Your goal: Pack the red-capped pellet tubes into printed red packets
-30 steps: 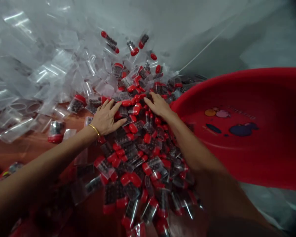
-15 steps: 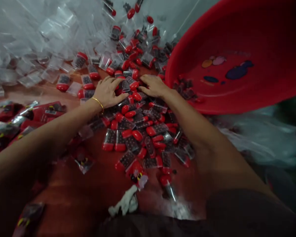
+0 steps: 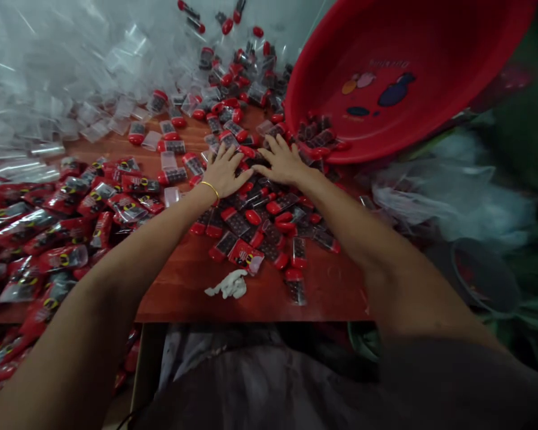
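Observation:
My left hand [image 3: 226, 172], with a gold bracelet at its wrist, lies palm down with fingers spread on a heap of small clear containers [image 3: 237, 222] with red caps and dark contents. Beside it my right hand [image 3: 281, 162] also rests on the heap, fingers apart, the two thumbs close together. Neither hand grips anything that I can see; what lies under the palms is hidden. A large red basin [image 3: 434, 77] stands tilted just beyond my right hand, several similar containers [image 3: 320, 137] at its low side.
Clear plastic cases [image 3: 94, 110] are heaped at the back left. Red printed packets [image 3: 65, 236] cover the left side. White crumpled material [image 3: 232, 285] lies near the front edge of the red-brown table [image 3: 269, 306]. Right of the table are clear bags [image 3: 452, 194] and a grey bucket [image 3: 486, 278].
The view has shifted and now takes in the table's front edge and more packets at left. My left hand has come closer to my right hand; both stay on the heap.

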The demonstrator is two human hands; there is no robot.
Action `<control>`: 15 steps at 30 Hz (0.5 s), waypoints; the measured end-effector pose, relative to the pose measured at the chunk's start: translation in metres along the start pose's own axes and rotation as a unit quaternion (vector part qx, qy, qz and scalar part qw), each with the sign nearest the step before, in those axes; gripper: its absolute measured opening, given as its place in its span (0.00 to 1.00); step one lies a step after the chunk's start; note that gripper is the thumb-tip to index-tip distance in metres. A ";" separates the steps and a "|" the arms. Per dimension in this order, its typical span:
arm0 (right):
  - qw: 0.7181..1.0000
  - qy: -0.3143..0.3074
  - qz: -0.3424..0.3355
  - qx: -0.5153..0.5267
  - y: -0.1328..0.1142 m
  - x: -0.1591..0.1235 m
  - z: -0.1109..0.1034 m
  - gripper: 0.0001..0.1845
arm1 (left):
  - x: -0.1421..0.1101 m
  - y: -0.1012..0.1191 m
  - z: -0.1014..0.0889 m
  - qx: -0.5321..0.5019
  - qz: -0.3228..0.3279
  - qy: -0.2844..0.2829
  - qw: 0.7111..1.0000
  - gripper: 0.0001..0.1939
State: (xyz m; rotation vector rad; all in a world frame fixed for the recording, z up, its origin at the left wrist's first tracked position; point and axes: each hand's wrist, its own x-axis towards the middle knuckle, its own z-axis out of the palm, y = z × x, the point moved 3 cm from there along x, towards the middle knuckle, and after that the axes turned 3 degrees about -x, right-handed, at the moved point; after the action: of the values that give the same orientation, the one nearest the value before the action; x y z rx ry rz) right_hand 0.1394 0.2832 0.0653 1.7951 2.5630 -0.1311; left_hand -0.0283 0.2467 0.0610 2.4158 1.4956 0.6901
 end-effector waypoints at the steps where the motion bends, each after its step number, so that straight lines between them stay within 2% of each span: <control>1: 1.000 0.019 0.004 -0.001 -0.005 -0.011 -0.004 0.31 | -0.011 0.009 -0.007 0.000 0.008 0.011 1.000 0.26; 3: 0.997 0.079 0.001 0.004 -0.020 -0.043 -0.016 0.26 | -0.045 0.031 -0.024 0.006 0.034 0.038 0.999 0.23; 5: 0.992 0.117 -0.046 0.028 -0.042 -0.088 -0.025 0.24 | -0.091 0.051 -0.040 0.012 0.056 0.050 0.997 0.19; 7: 0.988 0.113 -0.094 0.042 -0.065 -0.137 -0.024 0.24 | -0.142 0.064 -0.047 0.035 0.000 0.056 0.998 0.18; 9: 0.991 0.067 -0.109 0.039 -0.086 -0.180 -0.012 0.23 | -0.187 0.071 -0.044 0.059 -0.055 0.051 0.995 0.20; 11: 0.995 0.054 -0.081 0.030 -0.101 -0.208 0.004 0.21 | -0.219 0.077 -0.033 0.067 -0.079 0.042 0.994 0.24; 13: 0.998 0.054 -0.042 0.015 -0.110 -0.220 0.021 0.20 | -0.235 0.083 -0.018 0.071 -0.093 0.029 0.993 0.31; 15: 0.998 0.055 -0.021 -0.002 -0.116 -0.221 0.033 0.20 | -0.240 0.089 -0.006 0.076 -0.107 0.023 0.991 0.32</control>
State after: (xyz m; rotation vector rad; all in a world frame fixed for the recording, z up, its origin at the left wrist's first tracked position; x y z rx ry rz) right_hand 0.1049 0.0341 0.0519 1.7977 2.6725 -0.0268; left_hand -0.0513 -0.0073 0.0375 2.3097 1.8546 0.6092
